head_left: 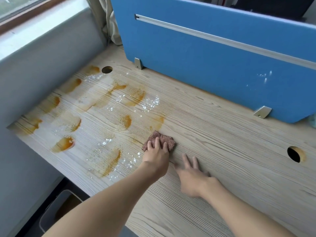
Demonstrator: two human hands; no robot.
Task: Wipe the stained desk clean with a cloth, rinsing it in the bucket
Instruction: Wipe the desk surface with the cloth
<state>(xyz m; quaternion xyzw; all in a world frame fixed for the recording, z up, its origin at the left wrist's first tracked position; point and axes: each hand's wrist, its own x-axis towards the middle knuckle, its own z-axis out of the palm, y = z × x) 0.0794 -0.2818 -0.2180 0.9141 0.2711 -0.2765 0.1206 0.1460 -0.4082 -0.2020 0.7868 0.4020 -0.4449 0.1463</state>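
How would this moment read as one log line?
step: wiping | left hand: presses cloth on desk | right hand: open, beside cloth | stains: many remain

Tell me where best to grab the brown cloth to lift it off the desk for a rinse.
Pinch the cloth at its far right corner, coming down from the right. It lies crumpled flat on the desk; the left hand covers its near half, so only the far and right edges show. Stains lie to its left.
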